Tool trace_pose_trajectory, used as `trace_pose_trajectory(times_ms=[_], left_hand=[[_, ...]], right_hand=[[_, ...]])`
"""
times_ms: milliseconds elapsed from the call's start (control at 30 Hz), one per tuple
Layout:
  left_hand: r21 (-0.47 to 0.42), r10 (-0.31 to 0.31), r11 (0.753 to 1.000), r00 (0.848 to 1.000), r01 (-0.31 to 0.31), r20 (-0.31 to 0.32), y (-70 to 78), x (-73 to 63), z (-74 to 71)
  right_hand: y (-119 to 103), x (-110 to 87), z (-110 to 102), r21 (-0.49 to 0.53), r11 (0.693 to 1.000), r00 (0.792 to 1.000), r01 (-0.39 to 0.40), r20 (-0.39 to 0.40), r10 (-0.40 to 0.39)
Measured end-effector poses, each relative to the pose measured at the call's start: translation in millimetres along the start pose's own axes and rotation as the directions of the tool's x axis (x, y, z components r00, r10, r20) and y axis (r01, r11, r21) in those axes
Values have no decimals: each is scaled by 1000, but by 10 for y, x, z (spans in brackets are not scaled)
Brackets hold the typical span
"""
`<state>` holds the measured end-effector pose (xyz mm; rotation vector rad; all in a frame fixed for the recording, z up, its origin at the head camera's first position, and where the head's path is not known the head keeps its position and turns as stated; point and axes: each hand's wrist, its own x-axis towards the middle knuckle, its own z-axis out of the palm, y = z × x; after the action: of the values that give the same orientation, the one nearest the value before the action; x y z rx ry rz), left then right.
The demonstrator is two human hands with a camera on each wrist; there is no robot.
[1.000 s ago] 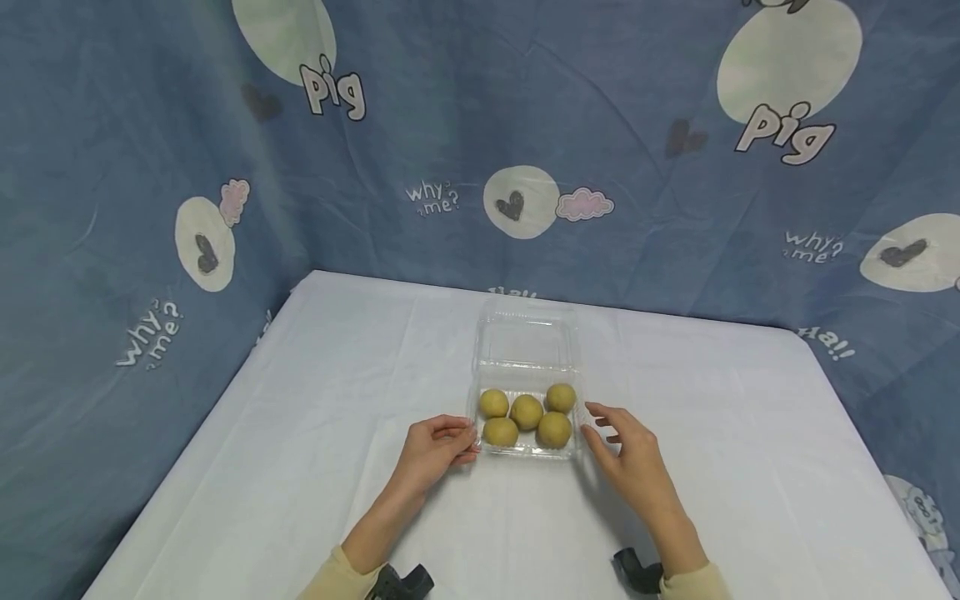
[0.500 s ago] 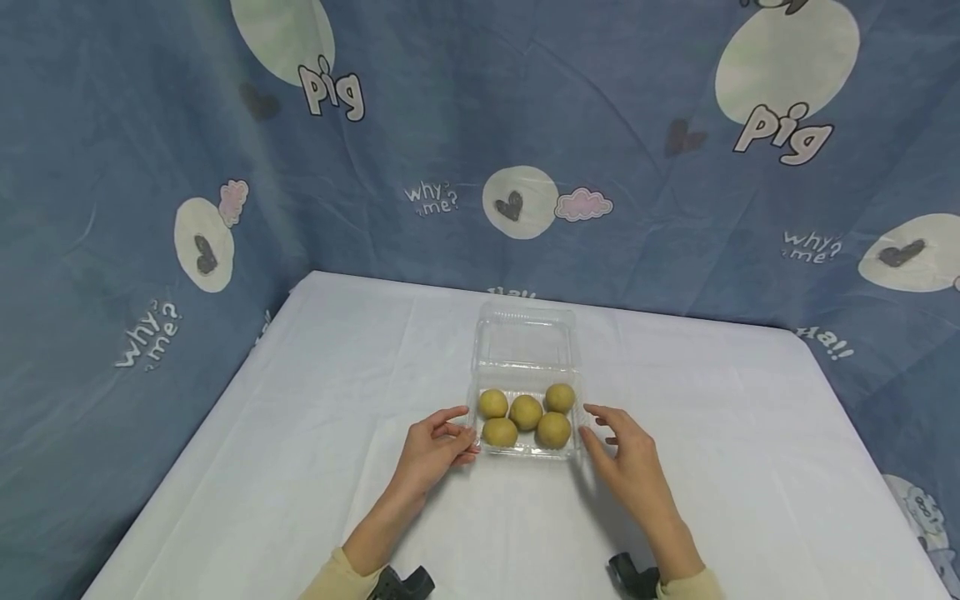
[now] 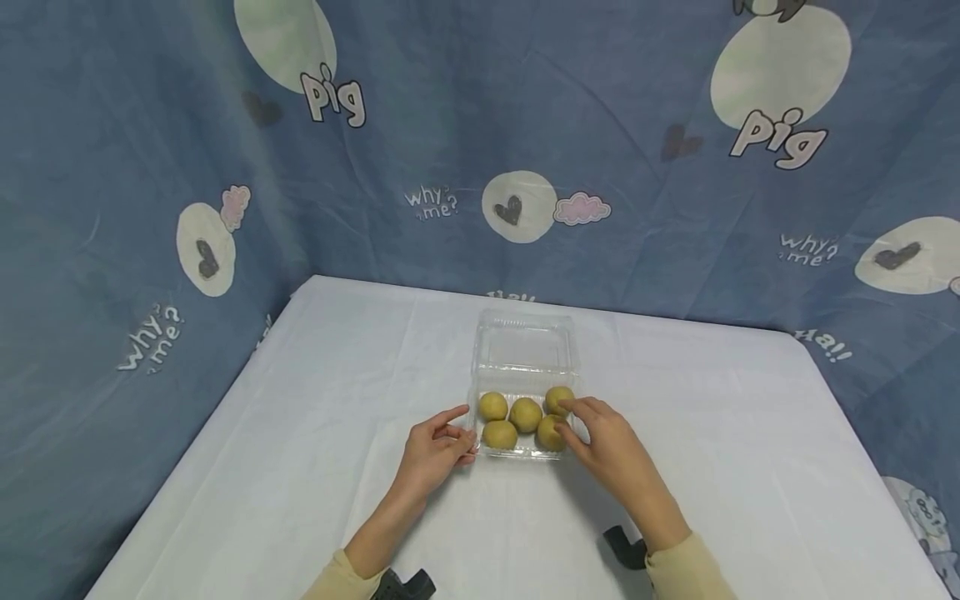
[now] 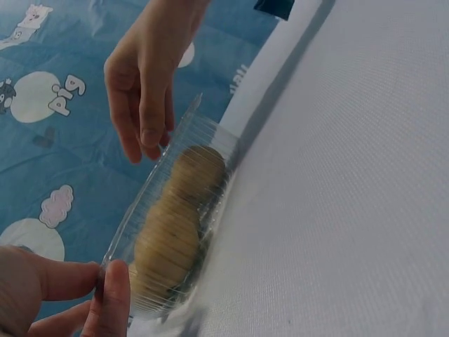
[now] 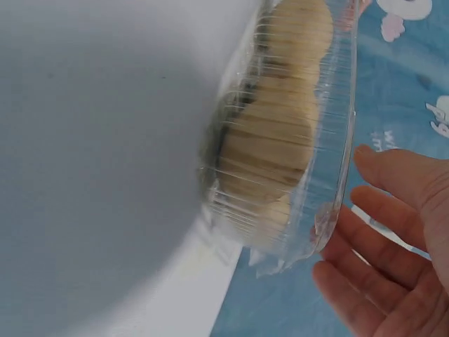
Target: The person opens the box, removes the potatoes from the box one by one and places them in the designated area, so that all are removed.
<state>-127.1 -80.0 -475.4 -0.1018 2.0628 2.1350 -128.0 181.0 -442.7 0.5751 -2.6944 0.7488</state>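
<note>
A clear plastic clamshell box (image 3: 517, 455) lies on the white table with its lid (image 3: 525, 343) folded back, away from me. Several round, yellowish fruit-like balls (image 3: 526, 414) sit inside; their exact kind cannot be told. At the box's left side my left hand (image 3: 431, 454) pinches the rim between thumb and finger, as the left wrist view shows. My right hand (image 3: 617, 454) hovers over the box's right side, fingers loosely bent, partly covering the two right-hand balls. In the right wrist view, its fingers (image 5: 372, 246) are near the rim and hold nothing.
A white cloth (image 3: 300, 467) covers the table. Blue printed fabric (image 3: 645, 217) hangs behind it and along the left side. Black wrist mounts (image 3: 405, 585) show below both forearms.
My right hand has moved left, from beside the box to above its right-hand balls. The left hand stays at the left rim, its index finger now stretched further out. The box has stayed put.
</note>
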Motion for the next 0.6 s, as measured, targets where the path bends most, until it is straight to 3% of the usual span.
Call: trace_pose_trajectory(times_ms=[300, 600], left_hand=[[-12, 7, 1000, 1000, -7, 5, -13, 6, -9], [-18, 6, 1000, 1000, -6, 9, -17, 2, -12]], right_hand=[[-24, 78, 10, -30, 999, 997, 31, 67, -29], [-97, 143, -7, -50, 998, 986, -27, 161, 35]])
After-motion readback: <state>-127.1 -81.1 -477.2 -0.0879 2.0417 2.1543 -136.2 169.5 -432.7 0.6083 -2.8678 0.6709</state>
